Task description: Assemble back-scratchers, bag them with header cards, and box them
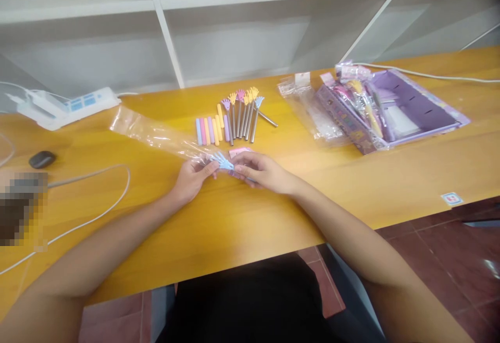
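Observation:
Near the middle of the wooden table, a clear plastic bag (156, 135) stretches to the left from my hands. My left hand (192, 180) pinches the bag beside a light blue hand-shaped piece (223, 161). On the other side of this piece, my right hand (262, 172) has its fingers closed around the bag's other end, where a pink label (239, 151) shows. Just beyond my hands lie several pastel sticks (211, 130) in a row. To their right are several metal rods (244, 124) with coloured hand-shaped tops.
A purple box (424, 130) holding wrapped items stands at the right, with clear bags (308, 106) beside it. At the left are a white power strip (84, 107), a black mouse (42, 159) and a white cable (101, 215). Shelving (234, 35) rises behind the table.

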Action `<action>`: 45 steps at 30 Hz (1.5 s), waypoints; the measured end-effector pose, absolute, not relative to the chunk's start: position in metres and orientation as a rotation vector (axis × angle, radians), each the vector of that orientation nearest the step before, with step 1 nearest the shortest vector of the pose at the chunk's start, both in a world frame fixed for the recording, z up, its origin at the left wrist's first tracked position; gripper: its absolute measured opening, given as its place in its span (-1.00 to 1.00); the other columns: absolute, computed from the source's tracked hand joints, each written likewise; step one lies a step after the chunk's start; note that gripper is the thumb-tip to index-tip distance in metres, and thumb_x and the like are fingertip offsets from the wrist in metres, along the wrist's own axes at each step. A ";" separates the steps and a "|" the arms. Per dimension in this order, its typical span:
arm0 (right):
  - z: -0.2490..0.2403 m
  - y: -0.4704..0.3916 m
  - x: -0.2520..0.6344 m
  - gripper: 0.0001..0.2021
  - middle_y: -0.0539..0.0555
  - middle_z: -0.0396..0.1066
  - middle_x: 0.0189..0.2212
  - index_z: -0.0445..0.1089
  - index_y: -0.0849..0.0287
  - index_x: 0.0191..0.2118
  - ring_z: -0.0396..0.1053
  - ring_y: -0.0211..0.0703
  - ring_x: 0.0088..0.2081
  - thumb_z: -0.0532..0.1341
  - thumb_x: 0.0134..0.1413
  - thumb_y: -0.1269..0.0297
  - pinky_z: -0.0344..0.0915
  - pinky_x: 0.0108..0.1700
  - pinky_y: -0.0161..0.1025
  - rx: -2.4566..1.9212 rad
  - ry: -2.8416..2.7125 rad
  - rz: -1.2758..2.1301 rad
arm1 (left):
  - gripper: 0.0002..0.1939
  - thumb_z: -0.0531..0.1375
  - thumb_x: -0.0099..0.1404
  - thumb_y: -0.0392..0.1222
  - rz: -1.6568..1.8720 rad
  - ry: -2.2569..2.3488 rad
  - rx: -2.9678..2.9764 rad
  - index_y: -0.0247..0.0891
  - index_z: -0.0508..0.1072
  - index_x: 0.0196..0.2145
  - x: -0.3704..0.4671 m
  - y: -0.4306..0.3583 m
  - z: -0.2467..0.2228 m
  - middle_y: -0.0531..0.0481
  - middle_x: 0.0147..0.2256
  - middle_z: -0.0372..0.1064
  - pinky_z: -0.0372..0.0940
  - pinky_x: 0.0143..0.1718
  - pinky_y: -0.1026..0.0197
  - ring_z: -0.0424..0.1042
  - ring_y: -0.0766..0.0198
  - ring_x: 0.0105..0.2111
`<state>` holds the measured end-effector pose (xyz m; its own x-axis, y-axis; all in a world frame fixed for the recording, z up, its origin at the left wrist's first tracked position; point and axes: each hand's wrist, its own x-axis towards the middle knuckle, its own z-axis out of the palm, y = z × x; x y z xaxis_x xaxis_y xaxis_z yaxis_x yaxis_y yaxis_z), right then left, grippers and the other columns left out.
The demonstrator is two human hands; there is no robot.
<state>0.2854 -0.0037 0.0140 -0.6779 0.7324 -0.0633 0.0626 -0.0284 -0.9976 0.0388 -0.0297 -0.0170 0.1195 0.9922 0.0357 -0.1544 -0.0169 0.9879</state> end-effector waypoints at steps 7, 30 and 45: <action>0.005 -0.005 0.284 -0.45 -0.11 0.35 -0.32 0.16 0.12 0.31 0.34 -0.40 -0.54 0.35 0.40 0.07 0.18 -0.66 -0.45 -0.810 -1.660 1.815 | -0.56 0.48 0.26 0.20 0.959 1.072 1.336 -0.29 0.68 -0.25 0.036 -0.033 -0.015 -0.05 -0.36 0.60 0.39 -0.32 0.21 0.47 0.26 -0.40; 0.005 -0.005 0.282 -0.18 -0.02 0.53 -0.38 -0.14 0.34 0.55 0.24 -0.33 -0.51 0.27 0.47 0.08 0.25 -0.41 -0.31 -0.780 -1.847 1.774 | -0.46 0.49 0.17 0.29 1.041 1.186 1.372 -0.24 0.51 -0.56 0.040 -0.035 -0.003 0.03 -0.57 0.44 0.30 -0.47 0.23 0.39 0.30 -0.55; -0.002 -0.002 0.284 -0.43 -0.09 0.45 -0.42 0.04 0.25 0.49 0.19 -0.37 -0.57 0.14 0.56 0.14 0.18 -0.48 -0.36 -0.800 -1.811 1.729 | -0.47 0.42 0.32 0.24 1.191 1.169 1.299 -0.24 0.50 -0.54 0.034 -0.024 -0.008 0.06 -0.63 0.34 0.25 -0.47 0.25 0.31 0.34 -0.59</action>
<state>0.2839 -0.0020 -0.0017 -0.6978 0.7153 -0.0368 0.0695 0.0166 -0.9974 0.0339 -0.0244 -0.0084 0.0552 0.9971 0.0523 0.0333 -0.0542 0.9980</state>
